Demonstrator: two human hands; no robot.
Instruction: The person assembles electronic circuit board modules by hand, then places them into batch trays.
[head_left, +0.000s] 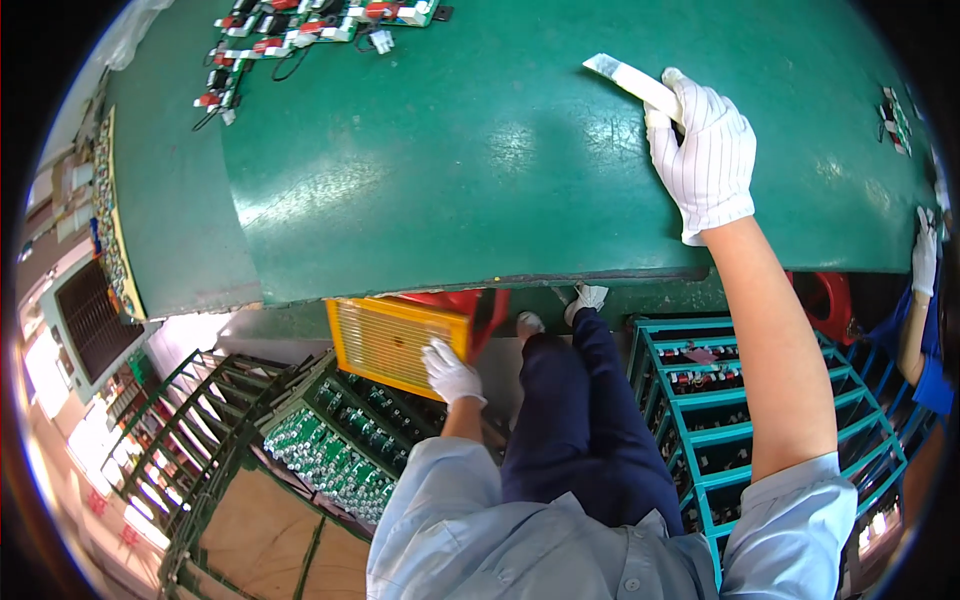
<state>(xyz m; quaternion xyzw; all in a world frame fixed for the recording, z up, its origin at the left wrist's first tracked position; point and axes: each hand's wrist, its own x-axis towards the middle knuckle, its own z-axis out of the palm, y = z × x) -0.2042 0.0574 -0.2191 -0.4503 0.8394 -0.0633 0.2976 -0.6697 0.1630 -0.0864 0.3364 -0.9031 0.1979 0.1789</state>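
Note:
My right hand (703,150), in a white striped glove, is closed around a flat white strip-like tool (638,85) with a greyish tip. It holds the tool over the green table (430,190), tip pointing to the far left. Below the table's front edge, my left hand (452,374), also gloved in white, lies against the lower right part of a yellow slatted panel (385,345). Its fingers look stretched out over the panel's face, slightly blurred.
Circuit boards with red and white parts (300,35) lie at the far left; another board (895,120) is at the right. Under the table are a red stool (485,320), a teal rack (715,430) and a rack of green boards (330,445). A co-worker's gloved hand (924,255) shows at right.

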